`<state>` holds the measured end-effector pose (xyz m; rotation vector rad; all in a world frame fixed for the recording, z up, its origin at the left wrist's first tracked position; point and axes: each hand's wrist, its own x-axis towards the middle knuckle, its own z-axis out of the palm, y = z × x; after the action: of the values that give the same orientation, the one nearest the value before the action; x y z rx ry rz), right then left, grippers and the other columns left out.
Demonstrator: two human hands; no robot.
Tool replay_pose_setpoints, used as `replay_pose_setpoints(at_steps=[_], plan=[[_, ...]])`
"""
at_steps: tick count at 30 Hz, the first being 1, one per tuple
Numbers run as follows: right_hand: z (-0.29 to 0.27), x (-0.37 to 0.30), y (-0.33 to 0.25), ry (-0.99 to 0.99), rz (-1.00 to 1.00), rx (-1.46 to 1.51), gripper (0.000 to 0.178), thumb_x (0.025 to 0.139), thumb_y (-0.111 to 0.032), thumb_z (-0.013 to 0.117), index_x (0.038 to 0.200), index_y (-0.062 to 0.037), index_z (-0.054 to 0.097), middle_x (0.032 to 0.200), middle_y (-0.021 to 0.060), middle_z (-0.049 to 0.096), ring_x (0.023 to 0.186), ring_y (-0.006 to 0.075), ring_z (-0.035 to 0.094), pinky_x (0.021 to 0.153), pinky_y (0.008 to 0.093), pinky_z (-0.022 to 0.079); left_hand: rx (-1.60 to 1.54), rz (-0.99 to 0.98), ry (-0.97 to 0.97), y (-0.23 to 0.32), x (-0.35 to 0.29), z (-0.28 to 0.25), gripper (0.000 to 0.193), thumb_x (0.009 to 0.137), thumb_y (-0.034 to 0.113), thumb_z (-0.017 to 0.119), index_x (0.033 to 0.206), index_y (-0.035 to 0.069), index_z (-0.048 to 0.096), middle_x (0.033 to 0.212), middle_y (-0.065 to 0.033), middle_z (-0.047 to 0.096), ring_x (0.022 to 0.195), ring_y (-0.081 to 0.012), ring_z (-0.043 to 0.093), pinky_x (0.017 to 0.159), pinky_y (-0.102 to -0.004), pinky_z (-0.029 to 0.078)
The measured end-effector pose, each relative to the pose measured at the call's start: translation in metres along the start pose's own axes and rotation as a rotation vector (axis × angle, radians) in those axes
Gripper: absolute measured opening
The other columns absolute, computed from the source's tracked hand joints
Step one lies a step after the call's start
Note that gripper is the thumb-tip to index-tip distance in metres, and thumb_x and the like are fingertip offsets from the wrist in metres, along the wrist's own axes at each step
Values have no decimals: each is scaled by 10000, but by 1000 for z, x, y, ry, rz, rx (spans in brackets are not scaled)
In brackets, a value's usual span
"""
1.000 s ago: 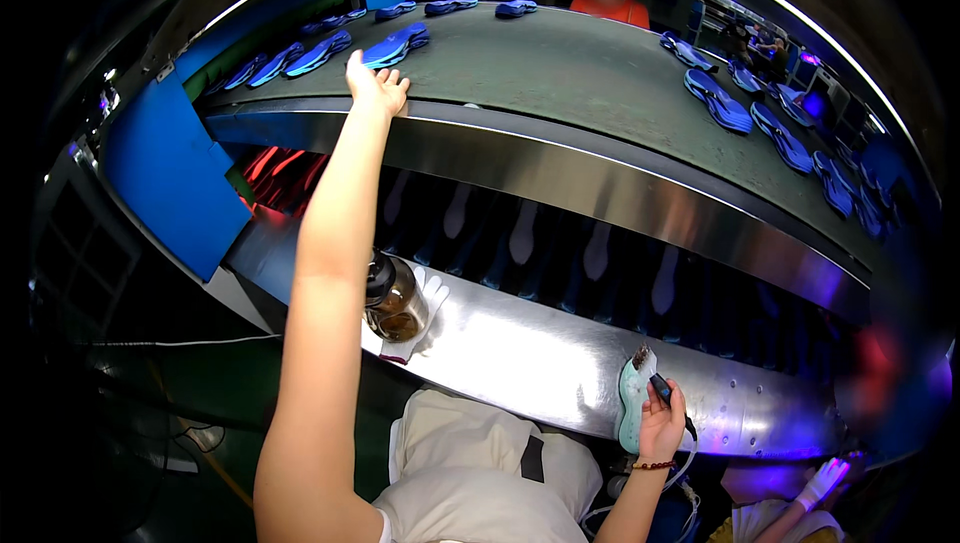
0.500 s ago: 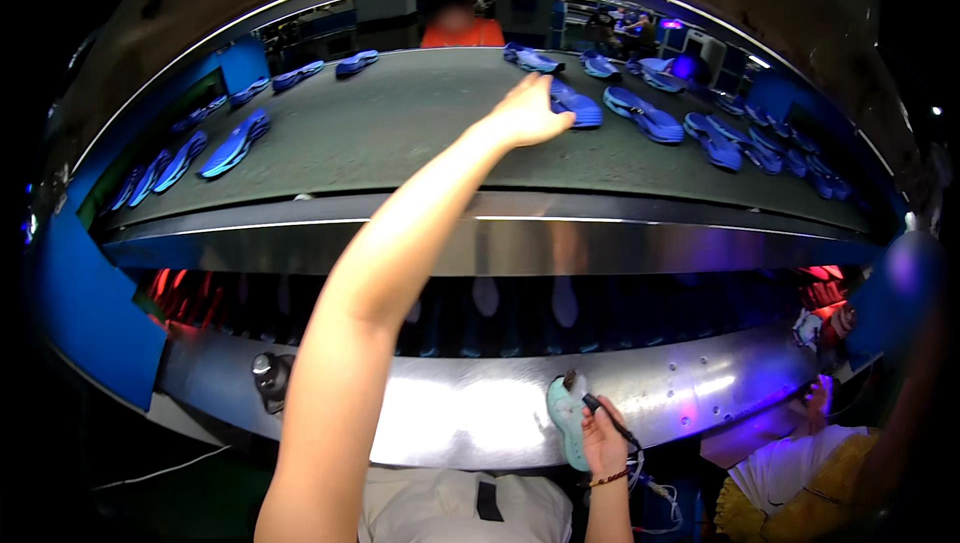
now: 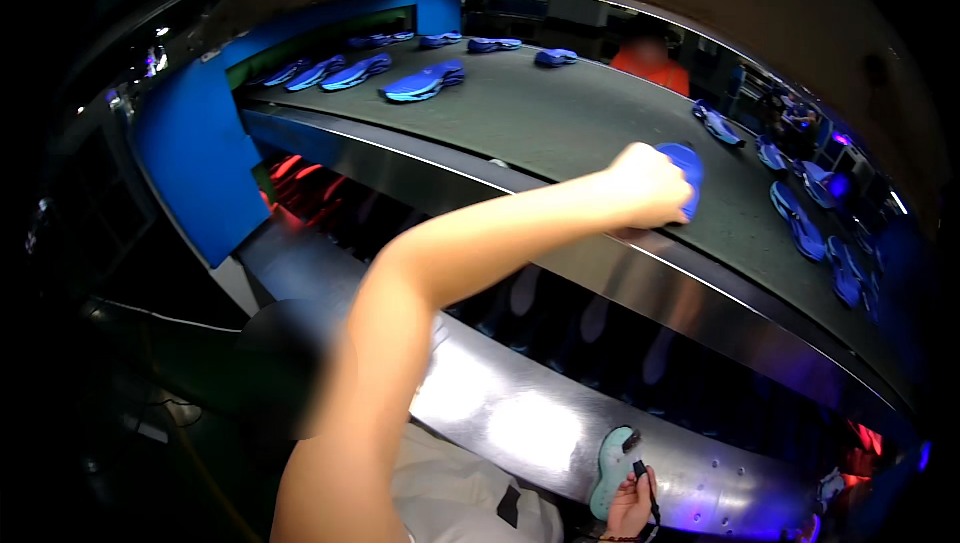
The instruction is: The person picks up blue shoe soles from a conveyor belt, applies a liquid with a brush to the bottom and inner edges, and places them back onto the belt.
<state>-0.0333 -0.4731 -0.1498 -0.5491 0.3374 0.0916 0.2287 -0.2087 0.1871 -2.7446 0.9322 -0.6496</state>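
Note:
Over the near edge of the grey-green conveyor belt (image 3: 590, 113), my left hand (image 3: 648, 186) is closed around a blue shoe sole (image 3: 690, 181), which it mostly hides. My right hand (image 3: 628, 508), low by the metal ledge, has its fingers curled around a slim black-tipped tool (image 3: 640, 467) with a dark cord or strap. Touching or just beside that hand is a mint-green sole-shaped piece (image 3: 610, 471) with a dark brown patch at its top. Whether the right fingers also hold this piece cannot be told.
Other blue soles (image 3: 425, 81) lie at the belt's left, with more (image 3: 797, 223) at its right. A steel rail (image 3: 660, 263) edges the belt. Below it, a dark slot holds further soles above the shiny metal ledge (image 3: 520, 423). A person in orange (image 3: 655, 68) is across the belt.
My left hand has closed on a blue sole and drawn it toward the belt's near edge. The view has turned left. My right hand keeps the black-tipped tool beside the mint-green piece.

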Motion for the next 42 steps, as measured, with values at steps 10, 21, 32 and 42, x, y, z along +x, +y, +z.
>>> replay_pose_setpoints(at_steps=[10, 21, 32, 42], plan=[[68, -4, 15, 108, -180, -205, 243, 837, -42, 506, 1077, -2, 506, 972, 109, 571, 784, 169, 564, 684, 247, 456, 174, -675, -2, -201, -164, 10, 363, 770, 432, 560, 875, 99, 656, 843, -117, 639, 823, -283, 604, 701, -369, 475], [70, -9, -12, 29, -336, -216, 222, 817, -34, 527, 1034, 13, 548, 953, 109, 593, 863, 183, 572, 743, 282, 462, -2002, -843, 967, -66, -265, 30, 412, 797, 126, 513, 1166, -23, 404, 1087, -168, 512, 1014, -274, 514, 895, -395, 414], [93, -13, -6, -66, -275, -196, 191, 798, -6, 550, 982, 42, 566, 949, 115, 594, 859, 175, 579, 759, 265, 470, -2491, -679, 363, 76, -311, 161, 849, 704, 577, 579, 1272, 3, 319, 1115, -190, 496, 1013, -294, 518, 892, -459, 407], [144, 8, 11, -66, -323, -689, 185, 743, -42, 639, 911, 33, 626, 836, 80, 636, 763, 98, 578, 714, 214, 458, -2871, -956, -372, 190, -235, 137, 988, 707, 782, 64, 1202, 5, 420, 1043, -208, 549, 961, -307, 550, 873, -429, 422]])
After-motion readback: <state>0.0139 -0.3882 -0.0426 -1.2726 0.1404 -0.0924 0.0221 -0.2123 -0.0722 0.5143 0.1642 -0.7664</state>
